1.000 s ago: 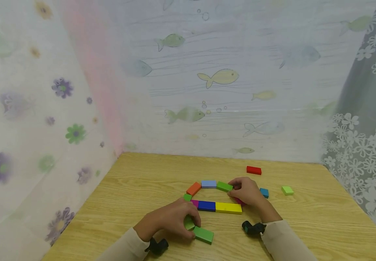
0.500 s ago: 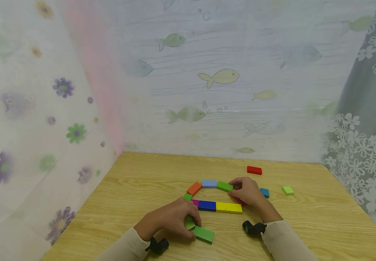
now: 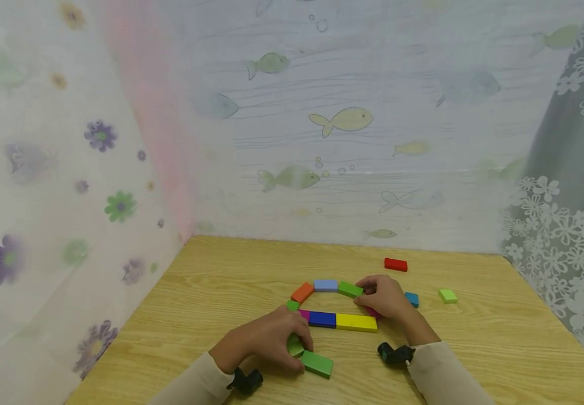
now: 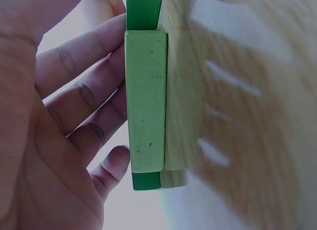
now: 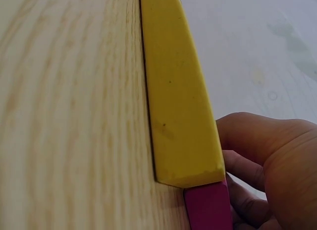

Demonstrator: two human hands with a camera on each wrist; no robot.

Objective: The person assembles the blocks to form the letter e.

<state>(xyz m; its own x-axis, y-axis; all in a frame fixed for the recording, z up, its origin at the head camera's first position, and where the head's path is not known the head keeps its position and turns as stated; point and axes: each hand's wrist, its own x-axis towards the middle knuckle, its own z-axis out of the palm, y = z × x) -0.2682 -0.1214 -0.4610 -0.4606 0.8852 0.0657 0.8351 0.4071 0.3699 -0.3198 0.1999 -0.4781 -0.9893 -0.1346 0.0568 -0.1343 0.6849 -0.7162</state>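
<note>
My left hand (image 3: 274,339) curls over a light green wooden block (image 3: 295,345) near the table's front. Its fingertips lie along that block's long side in the left wrist view. Touching the block's near end is a longer green block (image 3: 318,364), with my thumb tip by its corner. Farther off, my right hand (image 3: 384,296) is bent over the right side of a block arch, thumb and index finger right at the end of a green block (image 3: 350,289). A magenta block (image 5: 210,205) meets the yellow block (image 5: 181,91) beside that hand. I cannot tell what its fingertips pinch.
Blue (image 3: 322,319), light blue (image 3: 326,286) and orange (image 3: 302,292) blocks form part of the arch outline. Outside it lie a red block (image 3: 395,264), a teal block (image 3: 411,299) and a lime block (image 3: 448,296). Patterned curtains (image 3: 342,208) border the wooden table (image 3: 211,281).
</note>
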